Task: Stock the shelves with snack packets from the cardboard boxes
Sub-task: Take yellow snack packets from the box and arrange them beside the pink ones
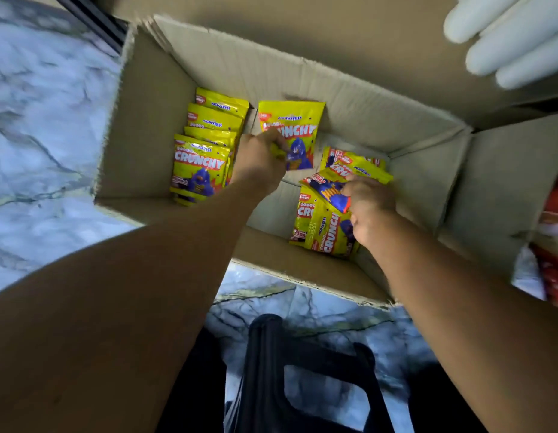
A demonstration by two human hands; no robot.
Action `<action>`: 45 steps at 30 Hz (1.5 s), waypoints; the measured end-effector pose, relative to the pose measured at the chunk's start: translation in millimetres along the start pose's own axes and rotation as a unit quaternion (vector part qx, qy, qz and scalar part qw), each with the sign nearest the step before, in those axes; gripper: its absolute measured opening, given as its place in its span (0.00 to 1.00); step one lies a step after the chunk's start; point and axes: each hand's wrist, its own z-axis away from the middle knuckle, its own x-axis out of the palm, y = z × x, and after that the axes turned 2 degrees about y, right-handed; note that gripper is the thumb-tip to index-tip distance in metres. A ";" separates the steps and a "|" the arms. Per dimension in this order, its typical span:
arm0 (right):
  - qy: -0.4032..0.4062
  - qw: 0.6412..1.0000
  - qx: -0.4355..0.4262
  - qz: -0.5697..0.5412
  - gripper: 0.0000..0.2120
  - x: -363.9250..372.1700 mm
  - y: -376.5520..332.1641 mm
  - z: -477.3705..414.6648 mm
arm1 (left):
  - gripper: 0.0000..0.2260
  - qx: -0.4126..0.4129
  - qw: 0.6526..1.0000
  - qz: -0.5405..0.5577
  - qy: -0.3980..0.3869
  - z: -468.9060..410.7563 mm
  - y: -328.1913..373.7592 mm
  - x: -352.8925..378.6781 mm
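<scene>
An open cardboard box (152, 120) sits on the floor below me. Inside it lie yellow snack packets marked "Crunchy". A stack of several packets (205, 145) leans at the box's left side. My left hand (259, 160) pinches the lower edge of a single yellow packet (293, 126) near the back wall. My right hand (368, 204) grips a bunch of packets (324, 220) at the box's right side. Behind that hand lie more loose packets (355, 167).
Another person's white-gloved hand (508, 35) reaches in at the top right, above the box flap. Red packets (552, 245) show at the right edge beside a box flap (502, 189). A black stool (305, 370) stands under me on the marble floor (37, 120).
</scene>
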 end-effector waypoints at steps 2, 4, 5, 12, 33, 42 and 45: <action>-0.017 1.000 -0.007 -0.002 0.15 -11.3 -13.9 29.6 | 0.08 -0.007 1.000 0.011 -0.007 25.2 8.0 -29.7; -0.025 0.999 -0.014 -0.025 0.16 -25.8 -31.5 64.6 | 0.08 -0.013 1.000 0.011 -0.005 49.5 19.8 -62.8; -0.029 0.999 -0.026 -0.031 0.17 -33.8 -41.5 84.2 | 0.08 -0.015 1.000 0.013 0.001 60.8 27.6 -80.3; -0.085 0.988 -0.129 -0.008 0.17 -95.0 -121.0 214.6 | 0.06 -0.026 0.997 0.071 0.030 136.8 103.6 -204.5; -0.081 0.901 -0.425 -0.012 0.14 -289.6 -318.8 516.8 | 0.11 0.165 0.963 0.167 0.130 333.1 336.5 -495.8; 0.005 0.873 -0.483 -0.072 0.10 -399.6 -377.4 567.0 | 0.12 0.311 0.916 0.230 0.104 367.9 460.0 -530.7; 0.022 0.870 -0.484 -0.092 0.09 -433.8 -381.1 576.4 | 0.11 0.345 0.897 0.256 0.103 382.4 503.8 -530.4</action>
